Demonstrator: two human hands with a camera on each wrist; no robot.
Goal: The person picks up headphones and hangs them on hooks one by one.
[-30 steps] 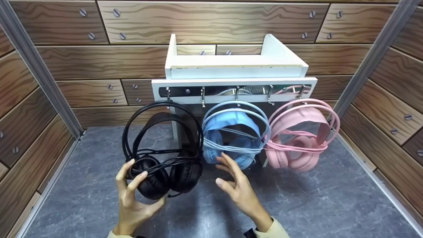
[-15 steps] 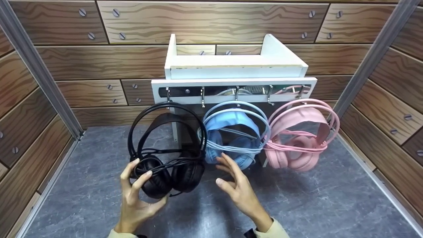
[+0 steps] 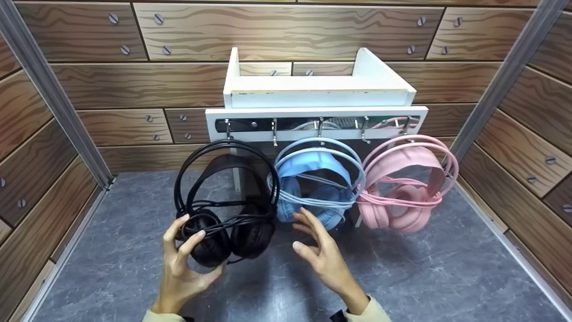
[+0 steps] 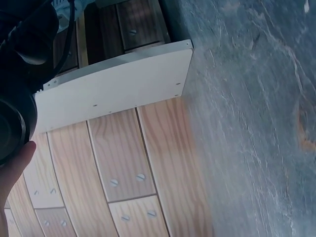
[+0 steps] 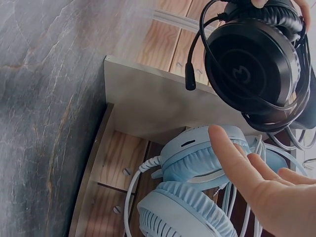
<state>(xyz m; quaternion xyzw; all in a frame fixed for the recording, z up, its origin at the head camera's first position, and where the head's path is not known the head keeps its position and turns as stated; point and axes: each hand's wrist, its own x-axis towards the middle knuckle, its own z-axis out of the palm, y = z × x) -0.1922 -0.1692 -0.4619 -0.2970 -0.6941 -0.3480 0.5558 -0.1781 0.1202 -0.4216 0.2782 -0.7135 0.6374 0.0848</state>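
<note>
Black headphones [image 3: 251, 237], their cable wound round the band, hang at the leftmost hook of a white rack [image 3: 313, 112]; whether the band rests on the hook is hard to tell. My left hand [image 3: 181, 268] grips their left ear cup, fingers over the front and thumb beneath. In the right wrist view, the black headphones [image 5: 249, 69] show a round cup and a microphone boom. My right hand [image 3: 326, 259] holds nothing, its fingers extended just in front of the blue headphones [image 3: 328, 205], which hang near the middle hook. Contact there is unclear.
Pink headphones [image 3: 409, 210] hang at the rack's right end, beside the blue pair. Bare hooks [image 3: 275, 132] stand between the hung pairs. A grey marbled surface [image 3: 447, 277] lies below, with wood-patterned walls [image 3: 290, 29] behind and at the sides.
My left hand and the black headphones have shifted slightly right, towards the blue pair, then stayed nearly still. My right hand has kept its place.
</note>
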